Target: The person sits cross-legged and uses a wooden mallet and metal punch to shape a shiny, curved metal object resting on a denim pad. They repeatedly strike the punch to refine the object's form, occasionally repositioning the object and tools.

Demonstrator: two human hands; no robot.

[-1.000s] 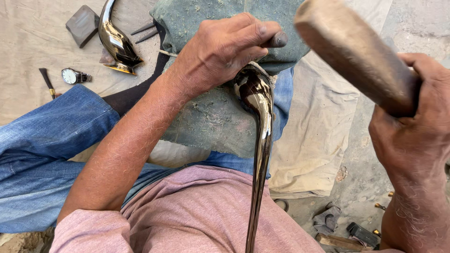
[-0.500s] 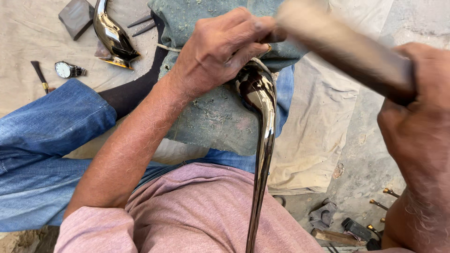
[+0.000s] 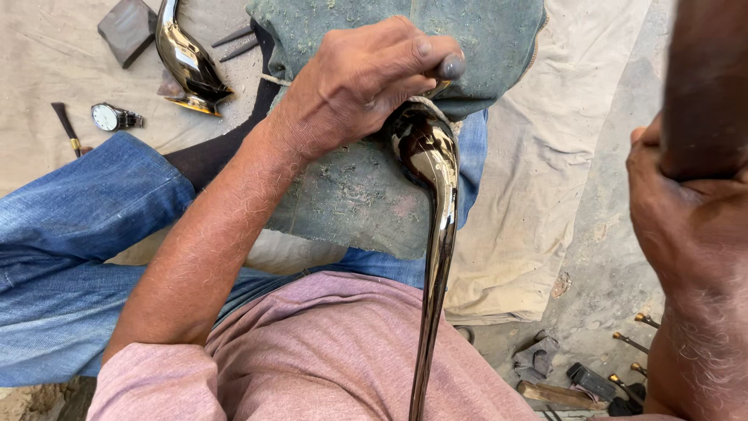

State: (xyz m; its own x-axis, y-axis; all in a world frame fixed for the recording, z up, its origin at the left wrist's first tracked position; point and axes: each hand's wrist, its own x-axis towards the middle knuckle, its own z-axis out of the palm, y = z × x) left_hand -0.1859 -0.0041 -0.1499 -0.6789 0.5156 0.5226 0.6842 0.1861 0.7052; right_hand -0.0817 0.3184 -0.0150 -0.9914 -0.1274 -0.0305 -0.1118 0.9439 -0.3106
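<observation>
My left hand (image 3: 362,82) is closed around a short dark punch (image 3: 452,66), its tip down on the wide end of a long, shiny curved metal piece (image 3: 436,187). That piece rests on a dusty green padded cloth (image 3: 343,199) over my lap, and its thin stem runs down toward my pink shirt. At the far right my right hand (image 3: 678,226) grips a thick dark wooden mallet (image 3: 705,86), held upright close to the camera and away from the metal piece.
A second shiny curved metal piece (image 3: 187,62), a grey block (image 3: 128,27), two thin metal punches (image 3: 234,43), a wristwatch (image 3: 113,117) and a small wooden-handled tool (image 3: 66,129) lie on the beige sheet at upper left. Several small tools (image 3: 623,378) lie at lower right.
The mallet has swung away from above the punch, back and up to the far right. My left hand keeps the punch on the metal piece.
</observation>
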